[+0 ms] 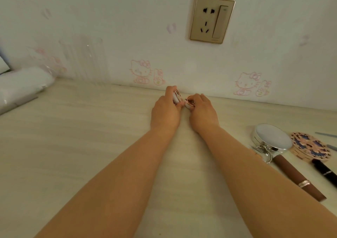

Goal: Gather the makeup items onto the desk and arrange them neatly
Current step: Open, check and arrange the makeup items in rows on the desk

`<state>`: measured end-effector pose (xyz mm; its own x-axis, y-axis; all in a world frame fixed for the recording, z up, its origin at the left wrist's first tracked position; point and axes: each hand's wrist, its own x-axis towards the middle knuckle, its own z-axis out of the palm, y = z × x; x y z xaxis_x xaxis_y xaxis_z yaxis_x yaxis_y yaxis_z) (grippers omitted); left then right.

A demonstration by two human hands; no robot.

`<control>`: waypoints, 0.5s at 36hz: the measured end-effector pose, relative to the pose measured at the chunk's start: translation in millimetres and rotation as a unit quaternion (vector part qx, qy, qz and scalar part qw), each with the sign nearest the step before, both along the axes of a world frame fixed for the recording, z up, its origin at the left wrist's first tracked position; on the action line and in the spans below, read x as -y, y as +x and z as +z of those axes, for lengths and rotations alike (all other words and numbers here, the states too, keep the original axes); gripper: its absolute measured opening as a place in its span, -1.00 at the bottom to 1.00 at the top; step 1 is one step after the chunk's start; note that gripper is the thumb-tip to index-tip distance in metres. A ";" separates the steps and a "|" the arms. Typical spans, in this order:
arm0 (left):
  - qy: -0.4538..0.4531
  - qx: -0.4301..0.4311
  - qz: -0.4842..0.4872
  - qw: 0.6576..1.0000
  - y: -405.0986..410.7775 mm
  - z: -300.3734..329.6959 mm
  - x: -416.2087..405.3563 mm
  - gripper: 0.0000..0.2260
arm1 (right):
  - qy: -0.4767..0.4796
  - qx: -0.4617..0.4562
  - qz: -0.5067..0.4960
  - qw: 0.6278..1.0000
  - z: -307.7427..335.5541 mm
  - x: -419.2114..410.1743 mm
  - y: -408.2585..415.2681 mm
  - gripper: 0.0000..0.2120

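Both arms reach to the far edge of the pale wooden desk [82, 146], close to the wall. My left hand [166, 110] grips a small round white compact with a rose-gold rim [176, 96], tilted on its edge. My right hand [202, 110] grips a second small white, rose-gold-rimmed compact [189, 103] right beside it. The two compacts nearly touch. On the right lie a round silver compact [273, 136], a patterned pink and blue compact [311, 146], a brown tube with a gold band [299, 177] and a black tube [325, 172].
A clear ribbed glass [85, 62] stands at the back left by the wall. A white plastic-wrapped bundle [21, 84] lies at the far left. A gold wall socket [212, 19] sits above the hands. Thin grey sticks [326, 134] show at the right edge.
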<state>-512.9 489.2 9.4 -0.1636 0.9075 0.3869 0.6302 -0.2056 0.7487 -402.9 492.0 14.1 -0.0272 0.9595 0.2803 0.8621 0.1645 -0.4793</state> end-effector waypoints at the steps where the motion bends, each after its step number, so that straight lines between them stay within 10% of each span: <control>1: 0.001 -0.001 -0.004 1.000 -0.1 -0.3 0.0 -0.58 | -0.001 0.004 -0.001 1.000 0.1 -0.2 -0.3 -0.66; 18: -0.005 -0.011 -0.017 1.000 -0.1 -0.2 3.9 -0.43 | 0.003 0.024 -0.014 1.000 0.3 2.4 -2.3 -0.55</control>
<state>-512.9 485.3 9.2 -0.1243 0.9162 0.3810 0.6387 -0.2200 0.7373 -405.2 489.6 14.4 -0.0144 0.9584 0.2849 0.8884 0.1430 -0.4362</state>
